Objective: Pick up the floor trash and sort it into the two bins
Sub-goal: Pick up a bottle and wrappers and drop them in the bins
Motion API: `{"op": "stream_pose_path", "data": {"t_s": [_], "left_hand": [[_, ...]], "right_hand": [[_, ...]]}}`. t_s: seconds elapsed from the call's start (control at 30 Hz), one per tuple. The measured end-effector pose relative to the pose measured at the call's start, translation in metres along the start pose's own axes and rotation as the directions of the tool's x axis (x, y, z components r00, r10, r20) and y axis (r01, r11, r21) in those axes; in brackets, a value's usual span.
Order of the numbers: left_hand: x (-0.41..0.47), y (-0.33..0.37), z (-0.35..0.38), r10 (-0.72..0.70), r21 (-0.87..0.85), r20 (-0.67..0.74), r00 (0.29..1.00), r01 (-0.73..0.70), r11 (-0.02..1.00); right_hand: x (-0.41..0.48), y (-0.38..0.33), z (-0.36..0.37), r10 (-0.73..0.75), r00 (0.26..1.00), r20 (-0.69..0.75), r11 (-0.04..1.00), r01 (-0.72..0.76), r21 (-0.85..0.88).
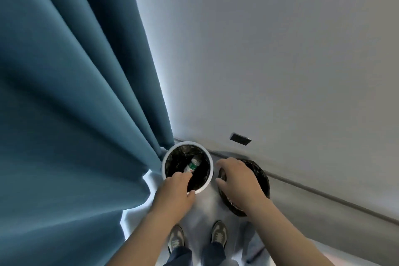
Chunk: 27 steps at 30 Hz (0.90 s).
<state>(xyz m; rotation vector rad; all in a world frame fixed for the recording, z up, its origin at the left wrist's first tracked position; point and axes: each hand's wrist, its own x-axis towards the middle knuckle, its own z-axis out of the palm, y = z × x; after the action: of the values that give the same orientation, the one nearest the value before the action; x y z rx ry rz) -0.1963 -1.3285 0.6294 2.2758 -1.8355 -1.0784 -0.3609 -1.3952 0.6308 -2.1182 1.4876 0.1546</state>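
Far left of the white bin (187,142): blue curtain (64,93), hangs in deep folds, hem brushing the bin's left rim. Inside the white bin, against a black liner: plastic bottle (192,165) with a green label, lies tilted, cap end towards the near rim. At the bin's near rim: left hand (174,188), palm down, fingers (184,177) bent together and dipping over the opening just beside the bottle, thumb down by the rim's outer edge. Gripping the rim or merely hovering there? Cannot tell. On the floor (205,203) nearer than the bin: two grey shoes (176,238), toes pointing at the gap between the bins. Just right of the white bin: right hand (237,177), palm down, fingers spread wide, holds nothing, hangs over the black bin (259,176) and covers most of its mouth. Black bin lined with a dark bag, stands apart from the white bin by a narrow gap. Further right and beyond, on the grey wall (280,49): dark socket plate (240,138), low above the skirting.
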Motion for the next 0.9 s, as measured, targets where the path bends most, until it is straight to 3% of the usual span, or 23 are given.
{"op": "stream_pose_path", "data": {"t_s": [0.1, 0.3, 0.5, 0.7, 0.9], "left_hand": [[-0.041, -0.006, -0.037, -0.021, 0.042, -0.069, 0.997, 0.024, 0.999], [-0.114, -0.016, -0.085, -0.135, -0.031, -0.188, 0.973, 0.132, 0.991], [-0.169, -0.017, -0.098, -0.332, -0.199, -0.347, 0.877, 0.277, 0.94], [-0.23, -0.027, -0.087, -0.542, -0.353, -0.449, 0.71, 0.417, 0.838], [-0.314, -0.044, -0.058, -0.731, -0.509, -0.426, 0.532, 0.528, 0.68]], "right_hand": [[-0.023, -0.039, -0.031, -0.099, 0.994, -0.044, 0.995, 0.098, -0.033], [-0.057, -0.102, -0.081, -0.302, 0.952, 0.036, 0.943, 0.304, -0.133], [-0.065, -0.154, -0.103, -0.528, 0.842, 0.109, 0.818, 0.539, -0.201], [-0.082, -0.213, -0.099, -0.715, 0.642, 0.276, 0.59, 0.766, -0.253], [-0.135, -0.282, -0.062, -0.814, 0.403, 0.418, 0.347, 0.915, -0.205]]}}
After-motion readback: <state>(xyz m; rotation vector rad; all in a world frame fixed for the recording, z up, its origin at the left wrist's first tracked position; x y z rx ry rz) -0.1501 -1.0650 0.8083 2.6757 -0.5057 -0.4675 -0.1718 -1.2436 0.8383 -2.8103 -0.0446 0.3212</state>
